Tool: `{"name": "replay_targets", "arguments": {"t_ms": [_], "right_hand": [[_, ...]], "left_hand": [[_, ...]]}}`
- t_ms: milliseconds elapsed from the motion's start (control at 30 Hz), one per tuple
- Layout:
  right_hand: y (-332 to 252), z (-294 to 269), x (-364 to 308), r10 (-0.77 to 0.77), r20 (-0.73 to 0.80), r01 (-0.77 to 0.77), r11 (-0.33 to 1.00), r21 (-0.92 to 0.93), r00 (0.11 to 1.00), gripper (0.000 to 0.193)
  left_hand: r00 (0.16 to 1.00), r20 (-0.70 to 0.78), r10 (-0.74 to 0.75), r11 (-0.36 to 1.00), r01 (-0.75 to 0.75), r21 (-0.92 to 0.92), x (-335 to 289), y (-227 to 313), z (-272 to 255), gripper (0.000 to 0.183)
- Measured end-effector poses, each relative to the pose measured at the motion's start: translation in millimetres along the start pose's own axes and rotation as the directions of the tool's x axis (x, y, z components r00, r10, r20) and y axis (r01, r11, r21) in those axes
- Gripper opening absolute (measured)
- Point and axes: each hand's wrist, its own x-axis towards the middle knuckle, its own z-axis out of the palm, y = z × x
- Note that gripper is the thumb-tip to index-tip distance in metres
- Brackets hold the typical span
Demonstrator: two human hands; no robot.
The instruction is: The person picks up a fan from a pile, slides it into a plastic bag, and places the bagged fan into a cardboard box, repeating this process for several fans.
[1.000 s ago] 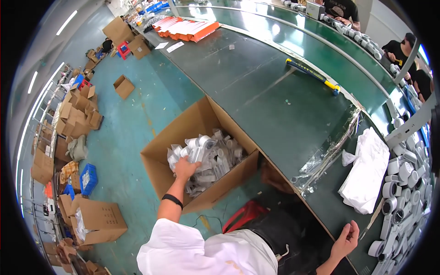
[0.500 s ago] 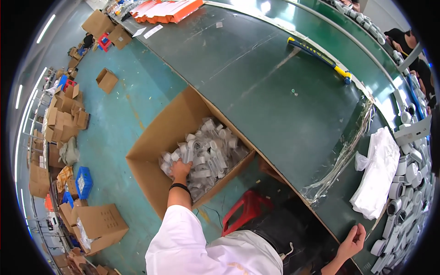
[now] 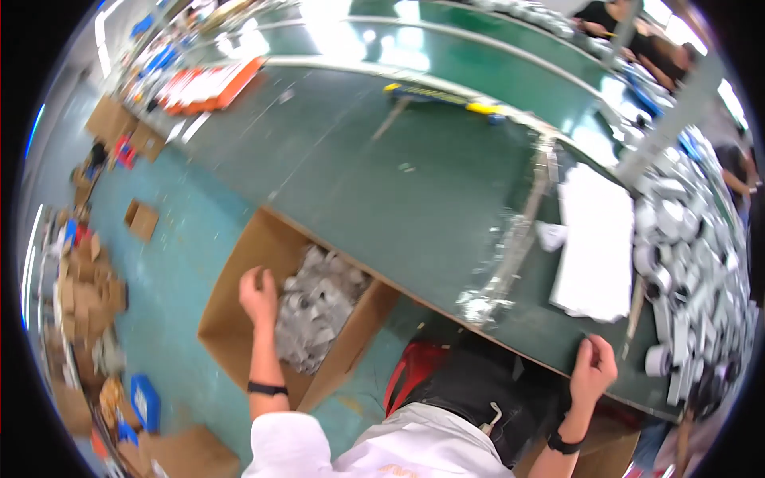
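A tall cardboard box [image 3: 339, 362] stands open against the table's near left edge. Inside it lies a heap of white plastic parts in clear bags [image 3: 315, 307]. My left hand [image 3: 259, 296] is raised over the box's left side, fingers loosely bent and apart, with nothing seen in them. At the table's near right edge is my right hand [image 3: 594, 370], its fingers half curled and no object visible in it. Beyond that hand lies a flat stack of white plastic bags [image 3: 594, 247]. A pile of grey-white parts with round ends [image 3: 685, 279] spreads along the right.
The dark green table [image 3: 374, 207] has a blue and yellow tool [image 3: 442, 97] near its far rim and crumpled clear tape [image 3: 510, 263] across it. An orange tray [image 3: 211, 86] sits far left. A red stool [image 3: 414, 370] is beside me. Cardboard boxes [image 3: 88, 279] line the left; people work far right.
My left hand has come up off the bagged parts, out of the heap. The view has swung to the right, bringing more of my right forearm into sight.
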Motion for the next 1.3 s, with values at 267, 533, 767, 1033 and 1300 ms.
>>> {"name": "replay_targets", "arguments": {"t_ms": [267,533,767,1033,1300], "right_hand": [[-15,-31,2,0.104,0.211,-0.198,0.845,0.497,0.972,0.017],[17,-132,23,0.061,-0.318,-0.035,0.996,0.087,0.946,0.017],[77,-212,52,-0.194,-0.201,0.068,0.859,-0.507,0.960,0.036],[91,-209,101,-0.003,-0.212,-0.065,0.947,-0.314,0.977,0.035],[92,-203,122,0.012,-0.298,-0.093,0.961,-0.259,0.955,0.041]], "left_hand": [[0.816,0.165,0.554,0.580,-0.236,-0.780,-8,281,4,0.023],[0.642,0.411,0.647,0.665,-0.211,-0.717,-67,343,66,0.022],[0.643,0.515,0.567,0.701,-0.050,-0.711,-66,344,67,0.021],[0.627,0.590,0.509,0.743,0.026,-0.669,-62,352,63,0.022],[0.268,0.185,0.945,0.302,-0.503,-0.810,-111,474,30,0.022]]}}
